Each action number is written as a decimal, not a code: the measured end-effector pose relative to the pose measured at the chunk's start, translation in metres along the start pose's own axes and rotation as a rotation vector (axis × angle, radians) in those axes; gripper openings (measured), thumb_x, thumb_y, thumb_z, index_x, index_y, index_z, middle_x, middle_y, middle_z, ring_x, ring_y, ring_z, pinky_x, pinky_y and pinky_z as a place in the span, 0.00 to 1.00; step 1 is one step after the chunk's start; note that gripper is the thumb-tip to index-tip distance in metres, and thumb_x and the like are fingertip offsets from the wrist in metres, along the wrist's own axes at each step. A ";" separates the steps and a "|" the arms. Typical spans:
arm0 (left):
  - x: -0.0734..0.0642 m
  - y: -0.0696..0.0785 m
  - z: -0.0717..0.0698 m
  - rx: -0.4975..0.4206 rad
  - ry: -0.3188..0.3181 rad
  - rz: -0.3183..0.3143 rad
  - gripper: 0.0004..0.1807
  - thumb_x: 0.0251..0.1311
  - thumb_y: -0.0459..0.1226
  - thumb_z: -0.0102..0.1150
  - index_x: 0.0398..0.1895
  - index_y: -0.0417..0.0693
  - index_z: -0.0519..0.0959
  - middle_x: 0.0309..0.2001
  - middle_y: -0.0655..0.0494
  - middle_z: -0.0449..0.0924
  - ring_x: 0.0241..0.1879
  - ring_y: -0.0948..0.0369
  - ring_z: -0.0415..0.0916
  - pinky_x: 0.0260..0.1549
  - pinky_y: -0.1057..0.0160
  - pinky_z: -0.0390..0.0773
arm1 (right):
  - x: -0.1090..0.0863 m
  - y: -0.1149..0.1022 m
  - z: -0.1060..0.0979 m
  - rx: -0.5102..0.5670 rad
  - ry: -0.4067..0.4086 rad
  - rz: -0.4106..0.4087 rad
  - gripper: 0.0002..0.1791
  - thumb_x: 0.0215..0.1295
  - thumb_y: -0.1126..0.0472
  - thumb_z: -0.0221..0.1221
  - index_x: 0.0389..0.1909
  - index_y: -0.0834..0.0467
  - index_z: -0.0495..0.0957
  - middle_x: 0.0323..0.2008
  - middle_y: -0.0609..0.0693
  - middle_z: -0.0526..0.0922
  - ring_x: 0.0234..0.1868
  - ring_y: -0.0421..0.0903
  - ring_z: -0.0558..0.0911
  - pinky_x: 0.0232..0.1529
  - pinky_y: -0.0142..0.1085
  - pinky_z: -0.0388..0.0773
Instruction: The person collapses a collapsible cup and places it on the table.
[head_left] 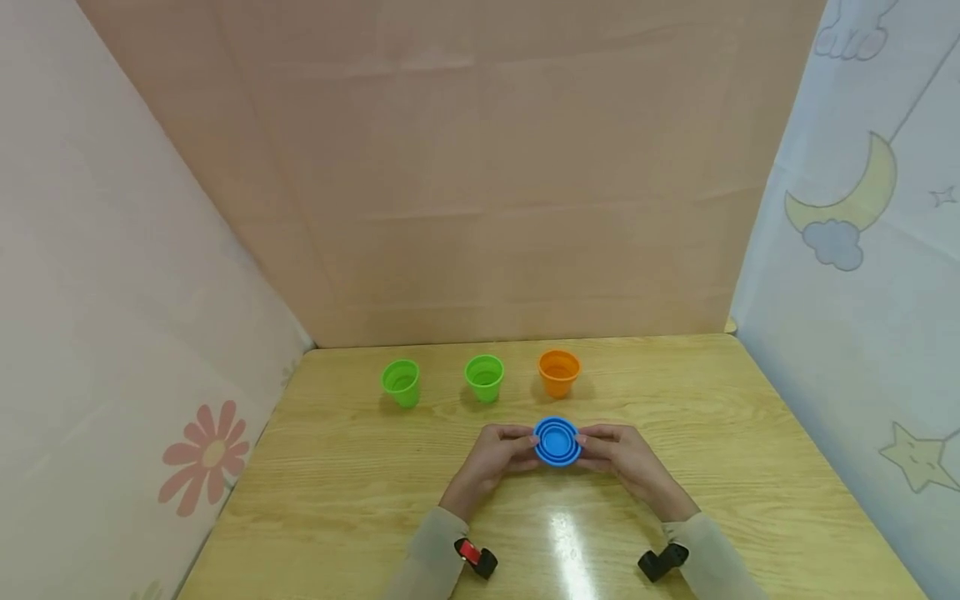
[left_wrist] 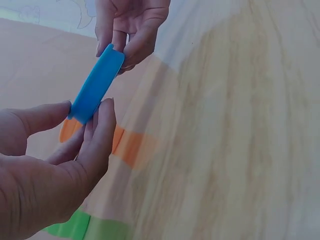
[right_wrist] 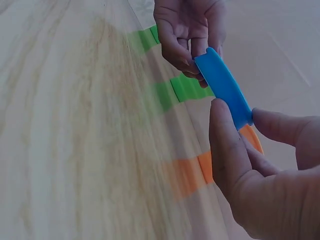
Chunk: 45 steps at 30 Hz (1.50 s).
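Note:
A blue collapsible cup (head_left: 557, 442), folded flat into concentric rings, is held up over the table between both hands. My left hand (head_left: 493, 462) pinches its left edge, thumb on the rim and fingers beneath. On the opposite edge my right hand (head_left: 628, 461) pinches it the same way. Seen edge-on in the left wrist view, the blue cup (left_wrist: 97, 82) is a thin disc with a wider rim. The right wrist view shows the blue cup (right_wrist: 224, 87) tilted between the two sets of fingertips.
Behind the hands stand three opened cups in a row: a green cup (head_left: 402, 383) at the left, another green cup (head_left: 485, 379) in the middle and an orange cup (head_left: 558, 373) at the right. The wooden table (head_left: 337, 500) meets a tan backdrop (head_left: 487, 208) at its far edge.

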<state>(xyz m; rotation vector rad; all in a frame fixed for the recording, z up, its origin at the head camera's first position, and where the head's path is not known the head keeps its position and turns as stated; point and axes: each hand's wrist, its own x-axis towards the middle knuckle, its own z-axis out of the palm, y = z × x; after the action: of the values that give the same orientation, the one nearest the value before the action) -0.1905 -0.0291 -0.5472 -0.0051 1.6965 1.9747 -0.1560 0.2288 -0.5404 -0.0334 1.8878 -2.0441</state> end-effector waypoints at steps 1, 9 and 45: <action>0.000 -0.001 0.000 -0.003 0.000 -0.001 0.17 0.69 0.32 0.67 0.57 0.33 0.83 0.51 0.42 0.88 0.45 0.55 0.90 0.48 0.55 0.91 | 0.000 0.000 -0.001 0.008 -0.003 0.006 0.29 0.77 0.59 0.61 0.65 0.79 0.71 0.48 0.52 0.89 0.48 0.43 0.90 0.54 0.40 0.89; 0.008 -0.001 0.003 -0.007 -0.005 -0.010 0.17 0.69 0.33 0.67 0.58 0.34 0.84 0.53 0.41 0.87 0.48 0.52 0.90 0.49 0.56 0.91 | 0.000 0.000 -0.006 0.053 -0.012 0.007 0.27 0.77 0.61 0.61 0.64 0.80 0.72 0.47 0.51 0.90 0.48 0.44 0.91 0.55 0.42 0.89; 0.094 0.011 0.123 0.062 0.118 0.044 0.09 0.65 0.28 0.69 0.47 0.34 0.86 0.41 0.46 0.87 0.39 0.52 0.91 0.46 0.54 0.91 | -0.005 -0.015 -0.129 0.088 0.072 0.052 0.21 0.79 0.65 0.58 0.65 0.73 0.75 0.47 0.46 0.90 0.49 0.43 0.91 0.58 0.42 0.88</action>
<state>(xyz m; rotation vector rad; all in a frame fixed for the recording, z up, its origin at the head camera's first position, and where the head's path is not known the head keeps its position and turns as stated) -0.2351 0.1193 -0.5426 -0.0638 1.8471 1.9880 -0.1875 0.3552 -0.5389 0.1120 1.8185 -2.1175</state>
